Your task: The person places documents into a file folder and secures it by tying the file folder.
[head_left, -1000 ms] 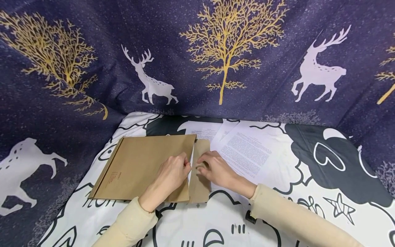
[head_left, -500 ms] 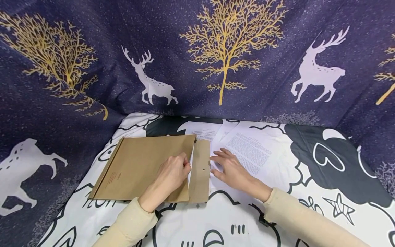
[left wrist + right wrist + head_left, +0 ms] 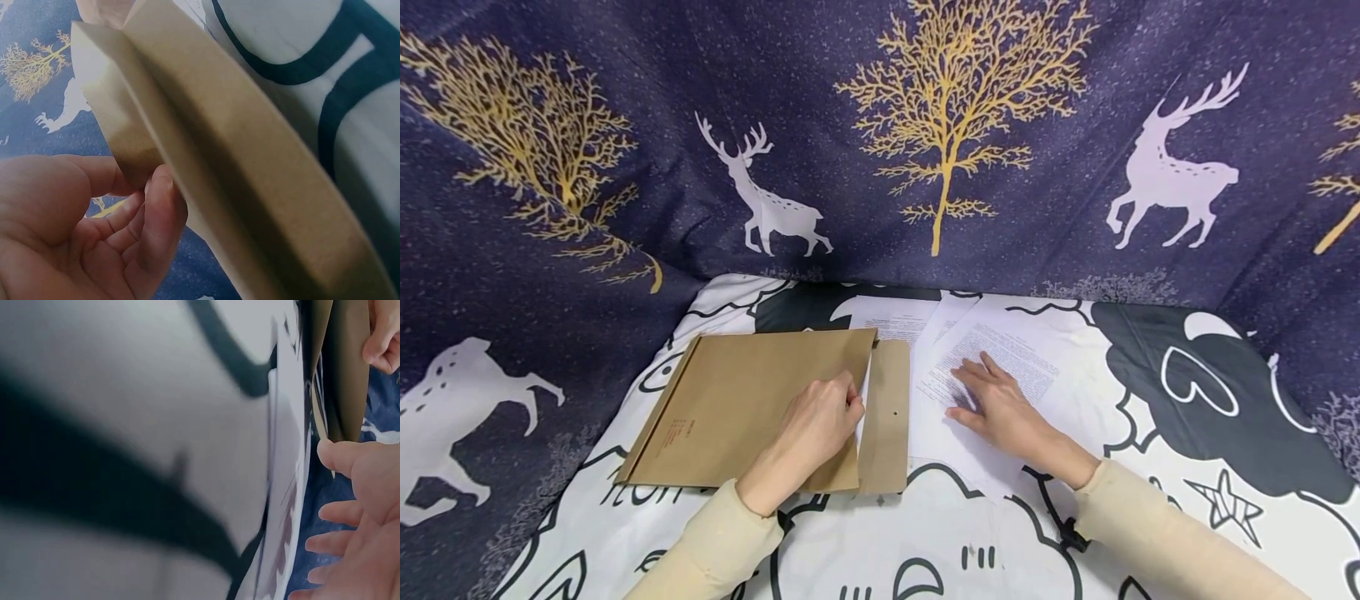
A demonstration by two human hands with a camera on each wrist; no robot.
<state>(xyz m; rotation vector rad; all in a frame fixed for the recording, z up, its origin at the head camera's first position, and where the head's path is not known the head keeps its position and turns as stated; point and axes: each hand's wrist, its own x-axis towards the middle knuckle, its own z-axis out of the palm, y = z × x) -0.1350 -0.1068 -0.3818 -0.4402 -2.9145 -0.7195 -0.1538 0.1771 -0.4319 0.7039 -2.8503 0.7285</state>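
A brown cardboard folder (image 3: pixel 752 408) lies at the left, small red print near its lower left corner. My left hand (image 3: pixel 823 417) pinches the folder's front cover at its right edge between thumb and curled fingers. In the left wrist view, a gap runs between that cover (image 3: pixel 134 147) and the folder's other panel (image 3: pixel 250 144). The folder's narrow flap (image 3: pixel 886 417), with a small hole, extends to the right, and a strip of white shows in the opening. My right hand (image 3: pixel 1000 408), fingers spread, hovers low over printed paper sheets (image 3: pixel 1022 358) and holds nothing.
Several overlapping sheets, including one farther back (image 3: pixel 891 317), lie right of the folder on a white and black patterned cloth (image 3: pixel 940 542). A dark blue curtain (image 3: pixel 1037 225) with deer and gold trees hangs close behind and along the left.
My right hand has left the folder's flap and moved right, its fingers opening out over the printed sheets. My left hand keeps its hold on the cover.
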